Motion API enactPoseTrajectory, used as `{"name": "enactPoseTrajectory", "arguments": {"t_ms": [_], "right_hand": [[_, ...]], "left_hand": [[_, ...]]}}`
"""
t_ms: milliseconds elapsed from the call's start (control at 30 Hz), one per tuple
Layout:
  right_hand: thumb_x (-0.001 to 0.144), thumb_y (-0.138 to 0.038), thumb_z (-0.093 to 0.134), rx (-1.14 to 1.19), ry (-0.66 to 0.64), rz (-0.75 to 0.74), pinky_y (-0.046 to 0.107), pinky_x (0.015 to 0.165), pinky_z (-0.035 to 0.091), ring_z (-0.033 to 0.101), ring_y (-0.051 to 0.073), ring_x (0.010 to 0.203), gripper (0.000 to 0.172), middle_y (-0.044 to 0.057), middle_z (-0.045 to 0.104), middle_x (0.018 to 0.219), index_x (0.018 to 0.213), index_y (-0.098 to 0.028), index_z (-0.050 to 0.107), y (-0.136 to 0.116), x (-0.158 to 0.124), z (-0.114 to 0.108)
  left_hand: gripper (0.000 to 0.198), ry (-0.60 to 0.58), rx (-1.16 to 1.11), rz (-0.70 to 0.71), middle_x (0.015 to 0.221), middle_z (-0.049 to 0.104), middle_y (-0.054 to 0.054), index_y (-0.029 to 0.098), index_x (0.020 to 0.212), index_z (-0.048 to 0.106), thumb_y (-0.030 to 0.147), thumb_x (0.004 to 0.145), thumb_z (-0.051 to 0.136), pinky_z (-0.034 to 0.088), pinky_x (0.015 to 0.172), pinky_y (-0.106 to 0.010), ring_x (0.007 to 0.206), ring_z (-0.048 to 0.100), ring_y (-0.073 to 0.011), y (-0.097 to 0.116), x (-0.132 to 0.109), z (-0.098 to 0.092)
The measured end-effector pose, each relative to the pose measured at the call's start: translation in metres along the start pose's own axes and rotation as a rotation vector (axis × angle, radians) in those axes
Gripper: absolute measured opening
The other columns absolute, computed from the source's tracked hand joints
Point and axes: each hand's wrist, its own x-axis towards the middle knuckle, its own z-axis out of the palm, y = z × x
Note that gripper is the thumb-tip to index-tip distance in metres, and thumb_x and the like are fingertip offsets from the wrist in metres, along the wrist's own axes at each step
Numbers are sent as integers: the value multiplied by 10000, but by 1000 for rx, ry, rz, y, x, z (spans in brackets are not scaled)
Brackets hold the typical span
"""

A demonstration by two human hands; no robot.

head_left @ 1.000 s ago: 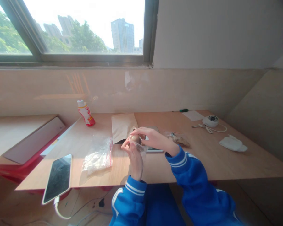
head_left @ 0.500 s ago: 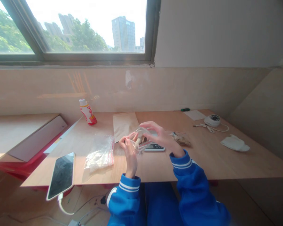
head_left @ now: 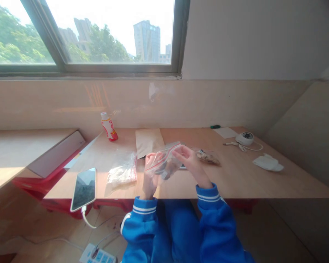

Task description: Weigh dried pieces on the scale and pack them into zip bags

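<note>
Between my two hands is a clear zip bag with a red strip along its mouth, raised above the table and tilted. Some brownish and grey pieces show in its lower part, too blurred to name. My left hand grips the bag's left end, its fingers partly seen through the plastic. At the upper right corner, my right hand pinches the red-edged mouth. Behind the bag, a flat white device is mostly hidden. Right of my right hand lies another clear bag with brown pieces.
A pile of clear bags and a phone on a cable lie left. Farther back are a bottle and a brown paper bag. On the right are a white dome camera, crumpled white cloth and green-handled tool.
The bag has turned so its red-striped mouth faces up and lies across both hands. My right hand has closed in on its corner. The view has shifted slightly.
</note>
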Motion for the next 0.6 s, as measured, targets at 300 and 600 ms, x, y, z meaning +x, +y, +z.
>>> {"name": "enactPoseTrajectory", "arguments": {"t_ms": [300,600], "right_hand": [[793,-471,632,-96,415,-64,262,627,471,581,147,656,281,-13,597,690,789,-199,559,1,-29,13],[754,-462,686,128,570,-1,224,575,433,511,107,579,313,-48,520,630,750,-199,515,6,-46,0]], "left_hand": [[383,-7,369,127,857,678,-42,176,955,619,524,796,593,476,765,-279,801,634,-169,14,-15,11],[278,201,492,271,720,631,3,185,826,617,462,803,612,472,671,-236,708,611,-147,19,-22,34]]}}
